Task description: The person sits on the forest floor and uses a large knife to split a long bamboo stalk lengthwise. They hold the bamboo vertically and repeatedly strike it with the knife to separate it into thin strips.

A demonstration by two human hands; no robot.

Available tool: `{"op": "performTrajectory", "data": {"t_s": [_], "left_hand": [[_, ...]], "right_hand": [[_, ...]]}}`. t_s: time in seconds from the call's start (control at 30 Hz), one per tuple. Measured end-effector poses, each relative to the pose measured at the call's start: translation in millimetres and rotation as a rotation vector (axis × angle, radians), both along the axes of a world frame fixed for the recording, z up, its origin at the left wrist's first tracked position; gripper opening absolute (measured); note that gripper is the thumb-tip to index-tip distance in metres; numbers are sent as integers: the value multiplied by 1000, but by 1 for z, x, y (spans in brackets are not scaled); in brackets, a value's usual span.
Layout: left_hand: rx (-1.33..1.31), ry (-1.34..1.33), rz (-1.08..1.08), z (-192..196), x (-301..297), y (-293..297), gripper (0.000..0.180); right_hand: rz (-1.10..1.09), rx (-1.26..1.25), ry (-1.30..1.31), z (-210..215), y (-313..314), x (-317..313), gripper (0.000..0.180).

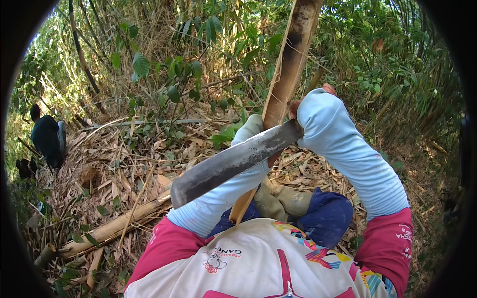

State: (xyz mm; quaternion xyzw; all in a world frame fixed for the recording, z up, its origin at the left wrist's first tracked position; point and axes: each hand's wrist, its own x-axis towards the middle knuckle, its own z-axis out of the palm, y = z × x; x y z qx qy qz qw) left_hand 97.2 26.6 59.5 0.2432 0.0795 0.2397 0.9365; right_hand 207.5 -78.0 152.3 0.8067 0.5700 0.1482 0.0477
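A machete point(233, 164) with a broad, dark, worn blade lies slantwise across the middle, its blunt tip toward the lower left. My right hand point(320, 116), mostly covered by a light blue sleeve, is closed round its handle, which is largely hidden. A long split bamboo piece point(290, 64), brown with dark scorched-looking patches, runs from the top down between my legs. Around it, behind the blade, my left hand point(251, 128) is closed; most of its fingers are hidden. The blade crosses in front of the bamboo and my left forearm.
A bamboo pole point(117, 226) lies on dry leaves point(114, 174) at the left. My boots point(285, 201) are close below my hands. At the far left, a person point(47, 136) in dark clothing is bent over. Leafy shrubs point(174, 74) and bamboo thickets stand ahead.
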Motion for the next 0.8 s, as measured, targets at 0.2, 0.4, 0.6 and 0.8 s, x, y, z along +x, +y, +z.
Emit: {"op": "performTrajectory", "data": {"t_s": [0.2,0.4,0.6,0.8], "left_hand": [[-26,-262,-78,-31,6,18,25],[443,-229,-55,-48,14,37,45],[244,-325,-164,-53,14,40,35],[666,-69,-44,-40,2,38,34]], "right_hand": [[49,34,43,2,11,13,33],[17,-69,91,7,21,18,33],[102,44,81,-6,22,36,28],[-146,-92,142,4,13,62,43]]}}
